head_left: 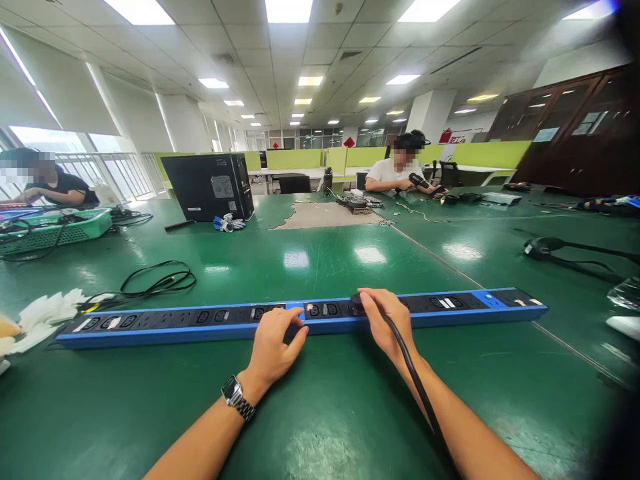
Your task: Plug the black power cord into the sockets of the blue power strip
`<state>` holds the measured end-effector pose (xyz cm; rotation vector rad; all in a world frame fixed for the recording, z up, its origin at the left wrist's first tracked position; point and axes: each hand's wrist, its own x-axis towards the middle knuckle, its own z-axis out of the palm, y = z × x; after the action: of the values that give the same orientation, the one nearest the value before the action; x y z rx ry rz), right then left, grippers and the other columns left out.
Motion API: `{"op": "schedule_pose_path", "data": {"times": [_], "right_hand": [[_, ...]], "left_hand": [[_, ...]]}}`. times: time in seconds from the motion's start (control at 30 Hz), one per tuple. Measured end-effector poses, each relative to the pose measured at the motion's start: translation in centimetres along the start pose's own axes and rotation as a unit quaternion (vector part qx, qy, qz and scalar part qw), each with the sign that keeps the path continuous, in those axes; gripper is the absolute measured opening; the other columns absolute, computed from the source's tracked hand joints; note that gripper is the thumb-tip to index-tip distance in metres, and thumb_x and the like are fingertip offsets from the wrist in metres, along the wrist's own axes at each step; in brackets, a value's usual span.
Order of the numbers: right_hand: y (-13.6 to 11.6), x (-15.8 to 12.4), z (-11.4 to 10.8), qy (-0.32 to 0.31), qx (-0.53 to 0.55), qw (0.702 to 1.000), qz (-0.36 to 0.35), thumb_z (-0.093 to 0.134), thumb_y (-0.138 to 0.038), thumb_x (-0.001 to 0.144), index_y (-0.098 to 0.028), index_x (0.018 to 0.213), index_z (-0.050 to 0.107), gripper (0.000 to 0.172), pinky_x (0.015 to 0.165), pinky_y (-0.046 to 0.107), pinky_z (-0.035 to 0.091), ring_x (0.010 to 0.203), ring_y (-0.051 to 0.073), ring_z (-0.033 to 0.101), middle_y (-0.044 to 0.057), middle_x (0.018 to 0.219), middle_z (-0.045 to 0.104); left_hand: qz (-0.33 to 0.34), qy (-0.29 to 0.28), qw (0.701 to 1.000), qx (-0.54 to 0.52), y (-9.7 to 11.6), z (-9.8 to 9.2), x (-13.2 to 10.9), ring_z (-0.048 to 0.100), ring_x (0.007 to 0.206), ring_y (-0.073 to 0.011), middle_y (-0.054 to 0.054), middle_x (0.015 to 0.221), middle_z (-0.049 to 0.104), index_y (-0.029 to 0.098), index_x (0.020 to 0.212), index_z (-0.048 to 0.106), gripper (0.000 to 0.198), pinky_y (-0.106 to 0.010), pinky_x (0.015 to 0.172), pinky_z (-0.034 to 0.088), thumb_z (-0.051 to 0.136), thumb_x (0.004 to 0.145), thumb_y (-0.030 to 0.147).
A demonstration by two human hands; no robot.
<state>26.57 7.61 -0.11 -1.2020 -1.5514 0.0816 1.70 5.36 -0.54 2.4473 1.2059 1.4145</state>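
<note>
A long blue and black power strip (190, 332) lies across the green table, its row of sockets facing up. My right hand (387, 321) grips a black plug (356, 303) at the strip, right of its middle. From that plug a thick black cable (415, 377) runs back under my palm and along my forearm. Whether the plug sits fully in a socket cannot be made out. My left hand (277, 340) rests against the strip's front edge near the blue middle section, fingers curved and apart, holding nothing. A watch is on my left wrist.
A coiled black cord (160, 279) and crumpled white tissue (47, 317) lie left. Behind stand a black computer case (207, 188), blue-white gloves (229, 223) and a green basket (85, 230). Co-workers sit at the far left and far right-centre. A black strap-like object (575, 252) lies right.
</note>
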Motion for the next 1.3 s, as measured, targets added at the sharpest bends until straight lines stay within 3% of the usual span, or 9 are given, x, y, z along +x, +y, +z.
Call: {"op": "schedule_pose_path", "data": {"times": [0.27, 0.6, 0.77, 1.0, 1.3], "right_hand": [[0.3, -0.2, 0.3, -0.015, -0.088, 0.995, -0.045, 0.049, -0.048, 0.094, -0.023, 0.098, 0.073, 0.035, 0.082, 0.037, 0.046, 0.088, 0.022, 0.063, 0.006, 0.096, 0.073], [-0.8, -0.2, 0.5, -0.051, -0.193, 0.975, -0.096, 0.045, -0.033, 0.096, -0.020, 0.113, 0.069, 0.031, 0.083, 0.039, 0.048, 0.096, 0.023, 0.063, 0.006, 0.113, 0.072], [-0.2, 0.2, -0.1, -0.051, -0.207, 0.975, -0.065, 0.045, -0.032, 0.095, -0.021, 0.111, 0.070, 0.032, 0.082, 0.040, 0.051, 0.091, 0.024, 0.066, 0.006, 0.105, 0.074], [-0.7, -0.1, 0.4, -0.075, -0.097, 0.990, -0.063, 0.044, -0.034, 0.096, -0.020, 0.110, 0.070, 0.033, 0.087, 0.034, 0.052, 0.098, 0.022, 0.069, 0.007, 0.111, 0.073], [-2.4, -0.3, 0.5, -0.105, -0.163, 0.981, -0.028, 0.044, -0.033, 0.095, -0.023, 0.115, 0.066, 0.031, 0.086, 0.042, 0.050, 0.095, 0.025, 0.065, 0.006, 0.108, 0.073]], "left_hand": [[0.002, -0.016, 1.000, -0.004, -0.1, 0.2, 0.0, 0.062, 0.087, -0.0191, -0.002, 0.089, 0.071, 0.022, 0.114, 0.057, 0.025, -0.036, 0.082, 0.044, 0.057, 0.089, 0.022], [-0.001, -0.012, 1.000, -0.001, -0.3, 0.1, 0.0, 0.062, 0.084, -0.0194, -0.002, 0.087, 0.071, 0.022, 0.112, 0.059, 0.023, -0.036, 0.081, 0.044, 0.056, 0.089, 0.022], [0.000, -0.009, 1.000, -0.003, -0.3, 0.1, 0.0, 0.063, 0.084, -0.0193, -0.002, 0.087, 0.071, 0.022, 0.110, 0.060, 0.022, -0.036, 0.081, 0.045, 0.056, 0.089, 0.021], [0.001, -0.011, 1.000, -0.003, -0.4, 0.2, 0.0, 0.063, 0.085, -0.0192, -0.002, 0.087, 0.071, 0.022, 0.110, 0.060, 0.022, -0.036, 0.081, 0.045, 0.056, 0.089, 0.021], [-0.001, -0.013, 1.000, 0.000, -0.3, 0.2, 0.1, 0.063, 0.085, -0.0195, -0.003, 0.086, 0.071, 0.022, 0.109, 0.061, 0.020, -0.036, 0.081, 0.045, 0.056, 0.089, 0.022]]}}
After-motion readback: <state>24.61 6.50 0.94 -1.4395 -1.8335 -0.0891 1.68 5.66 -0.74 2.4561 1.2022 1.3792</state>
